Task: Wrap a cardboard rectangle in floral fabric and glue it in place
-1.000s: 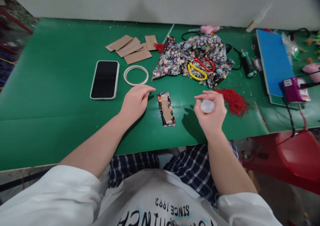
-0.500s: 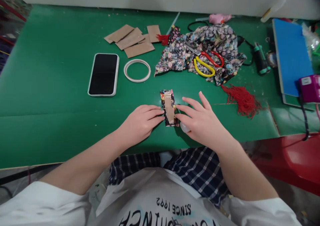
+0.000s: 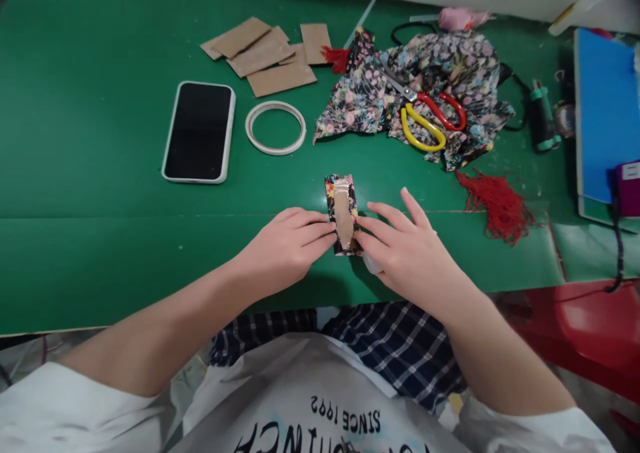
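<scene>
A small cardboard strip (image 3: 344, 211) with floral fabric folded over its edges lies on the green table in front of me. Shiny clear patches show along the fabric near its top and bottom. My left hand (image 3: 297, 239) grips its left edge with the fingertips together. From the other side, my right hand (image 3: 405, 246) pinches the right edge, its outer fingers stretched away. Beneath the right palm a whitish translucent object (image 3: 372, 263) shows in part; its kind is hidden.
Beyond the hands lie a phone (image 3: 200, 133), a roll of narrow tape (image 3: 275, 151), several cardboard pieces (image 3: 283, 79) and crumpled floral fabric (image 3: 350, 109) carrying scissors (image 3: 423, 137). Rightward are a red tassel (image 3: 497, 206), a green-black tool (image 3: 543, 119) and a blue board (image 3: 605, 119).
The camera view has shifted and come slightly closer. Both hands keep their places at the strip's two edges, with the left fingertips slightly further over its edge.
</scene>
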A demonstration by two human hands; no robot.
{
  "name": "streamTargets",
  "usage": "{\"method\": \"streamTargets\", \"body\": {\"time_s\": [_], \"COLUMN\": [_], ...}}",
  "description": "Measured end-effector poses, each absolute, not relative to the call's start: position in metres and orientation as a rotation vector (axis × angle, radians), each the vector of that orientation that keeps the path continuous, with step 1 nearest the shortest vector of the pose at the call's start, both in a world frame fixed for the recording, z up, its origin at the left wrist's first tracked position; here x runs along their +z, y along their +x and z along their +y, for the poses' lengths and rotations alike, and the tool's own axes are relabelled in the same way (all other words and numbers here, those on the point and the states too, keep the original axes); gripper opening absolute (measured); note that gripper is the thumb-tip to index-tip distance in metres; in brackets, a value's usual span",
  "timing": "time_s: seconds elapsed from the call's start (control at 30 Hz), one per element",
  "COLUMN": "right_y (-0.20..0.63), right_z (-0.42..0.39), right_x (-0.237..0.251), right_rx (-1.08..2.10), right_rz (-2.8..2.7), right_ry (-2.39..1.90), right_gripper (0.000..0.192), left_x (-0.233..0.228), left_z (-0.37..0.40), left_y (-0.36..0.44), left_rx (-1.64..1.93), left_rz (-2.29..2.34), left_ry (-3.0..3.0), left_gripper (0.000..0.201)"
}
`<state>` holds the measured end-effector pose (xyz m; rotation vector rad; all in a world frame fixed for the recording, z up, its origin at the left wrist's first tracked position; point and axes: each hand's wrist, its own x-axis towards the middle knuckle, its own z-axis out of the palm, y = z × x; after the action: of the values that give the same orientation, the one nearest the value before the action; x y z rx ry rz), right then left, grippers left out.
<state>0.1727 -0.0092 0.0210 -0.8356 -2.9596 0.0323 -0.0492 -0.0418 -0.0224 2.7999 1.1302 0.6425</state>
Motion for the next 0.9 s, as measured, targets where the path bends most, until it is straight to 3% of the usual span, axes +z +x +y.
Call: {"method": "streamTargets", "body": {"time_s": [0.4, 0.9], "right_y": [0.181, 0.172], "right_z": [-0.006, -0.004], "right_x": [0.022, 0.023], "right_rx": [0.206, 0.054], "right_rz": [-2.980, -3.090], "right_ry": [-0.752, -0.592], "right_gripper": [0.036, 0.029], "left_x": [-0.019, -0.007], "left_z": [-0.044, -0.045], "left_y": [-0.050, -0.041], "left_rx": [0.594, 0.443], "left_rz": [1.144, 1.097], "left_ry": [2.764, 2.958], "left_gripper": [0.028, 0.022]}}
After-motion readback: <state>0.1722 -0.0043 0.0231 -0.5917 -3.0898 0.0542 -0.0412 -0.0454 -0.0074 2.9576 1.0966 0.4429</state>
